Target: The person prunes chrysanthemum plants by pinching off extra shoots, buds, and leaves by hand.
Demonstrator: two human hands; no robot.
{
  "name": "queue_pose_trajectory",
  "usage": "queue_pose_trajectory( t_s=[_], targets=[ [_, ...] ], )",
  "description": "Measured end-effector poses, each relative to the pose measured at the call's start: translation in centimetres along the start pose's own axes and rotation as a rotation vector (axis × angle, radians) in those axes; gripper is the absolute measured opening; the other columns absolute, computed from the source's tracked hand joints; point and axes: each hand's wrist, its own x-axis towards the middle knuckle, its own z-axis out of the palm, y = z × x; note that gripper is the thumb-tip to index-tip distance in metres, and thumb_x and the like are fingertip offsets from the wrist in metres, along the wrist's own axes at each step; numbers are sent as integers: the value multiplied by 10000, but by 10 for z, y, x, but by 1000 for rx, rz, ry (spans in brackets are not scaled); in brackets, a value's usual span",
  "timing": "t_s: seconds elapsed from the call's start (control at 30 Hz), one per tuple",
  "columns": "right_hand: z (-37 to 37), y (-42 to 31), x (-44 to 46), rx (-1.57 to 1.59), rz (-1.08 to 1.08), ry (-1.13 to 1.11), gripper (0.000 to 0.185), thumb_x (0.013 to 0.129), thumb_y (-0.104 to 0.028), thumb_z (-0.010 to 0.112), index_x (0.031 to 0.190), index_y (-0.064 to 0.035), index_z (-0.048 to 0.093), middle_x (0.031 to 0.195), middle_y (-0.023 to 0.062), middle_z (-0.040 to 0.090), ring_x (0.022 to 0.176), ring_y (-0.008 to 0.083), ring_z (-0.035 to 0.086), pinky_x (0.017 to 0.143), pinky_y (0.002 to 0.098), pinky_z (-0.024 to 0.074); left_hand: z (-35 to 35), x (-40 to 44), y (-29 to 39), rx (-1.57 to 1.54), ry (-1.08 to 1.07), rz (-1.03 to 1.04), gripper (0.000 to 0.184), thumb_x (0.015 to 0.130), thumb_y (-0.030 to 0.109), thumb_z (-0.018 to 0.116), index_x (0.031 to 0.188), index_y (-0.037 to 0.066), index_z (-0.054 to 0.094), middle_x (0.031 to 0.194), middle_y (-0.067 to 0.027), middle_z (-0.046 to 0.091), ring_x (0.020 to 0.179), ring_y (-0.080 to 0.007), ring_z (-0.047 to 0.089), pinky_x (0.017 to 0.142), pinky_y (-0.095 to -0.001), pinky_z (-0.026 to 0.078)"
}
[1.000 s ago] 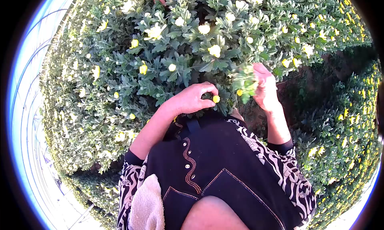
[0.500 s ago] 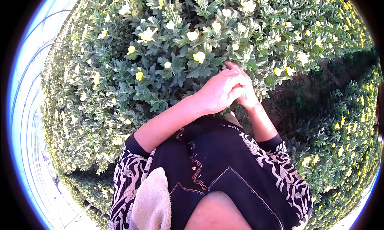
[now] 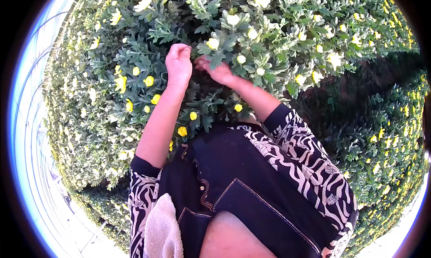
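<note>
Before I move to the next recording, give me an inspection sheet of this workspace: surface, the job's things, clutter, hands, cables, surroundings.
Surface: leafy plants, with a strip of dark soil to the right.
Job's things: yellow flowers among the leaves, some open, some round and compact.
Clutter: a pale, fluffy cloth at the person's left side.
Left hand: above the leaves, fingers curled; whether it holds anything cannot be told.
Right hand: beside the left, among the leaves and partly hidden; grip cannot be told.
Cables: nothing seen.
Surroundings: another flowering row beyond the soil; a bright backdrop with thin curved lines at far left.
</note>
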Motion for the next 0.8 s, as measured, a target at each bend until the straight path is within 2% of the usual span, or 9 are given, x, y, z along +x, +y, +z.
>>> queue_pose_trajectory(
  t_s=[0.1,0.23,0.4,0.43,0.5,0.57,0.63,0.7,0.8],
  targets=[
    [-32,-15,12,137,41,337,383,981,-100,430,1361,-58,401,1117,92,628,973,165,624,744,257,491,4,9,-10,-105,22,-43,112,899,25,567,991,54,623,954,-36,634,864,-123,593,772,-273,491],
    [-61,-33,51,7,-261,648,439,969,-176,472,1375,-21,410,1264,112,544,1085,183,553,826,306,480,15,21,-10,-119,57,-14,153,880,5,595,1009,79,630,945,-21,627,844,-114,582,736,-264,482],
    [-80,-63,99,106,-69,445,402,947,-230,495,1317,-74,500,1226,40,604,1081,176,557,930,324,387,20,17,15,-207,25,-5,129,864,21,634,971,86,665,940,-5,645,862,-107,603,695,-273,519],
    [-85,-74,96,123,-63,229,401,924,-165,513,1316,-84,499,1236,64,602,1087,189,564,940,321,399,21,17,21,-214,16,-19,216,870,13,618,1080,60,618,1003,-52,650,887,-138,623,689,-281,537],
    [-76,-75,98,177,-125,82,432,864,-24,539,1292,-42,486,1132,68,646,1033,165,576,961,293,419,23,19,30,-238,78,-76,346,875,-7,589,1213,25,519,1063,-118,641,911,-168,637,681,-287,544],
    [-69,-71,100,181,-104,33,475,832,29,572,1293,-47,486,1175,82,624,988,152,587,896,276,462,21,21,36,-266,105,-90,405,905,-3,540,1293,-1,421,1099,-170,624,902,-191,651,658,-289,541],
    [-64,-64,105,-48,-153,192,500,815,-3,639,1288,-49,485,1220,92,581,963,157,571,870,289,478,18,28,43,-326,124,-281,309,937,24,510,1243,-6,481,1093,-164,628,871,-192,657,638,-288,533],
    [-58,-64,112,-250,-370,266,631,727,-153,799,1265,-51,487,1209,94,504,961,167,516,830,298,482,18,37,33,-291,102,-306,252,961,50,487,1202,-7,528,1096,-157,629,842,-194,659,621,-289,526],
    [-47,-73,116,-500,-305,344,816,675,-296,851,1324,-40,429,1230,77,543,905,147,517,763,306,487,20,43,35,-256,177,-334,275,954,38,489,1222,20,546,1115,-148,620,862,-197,651,626,-295,528]
  ],
)
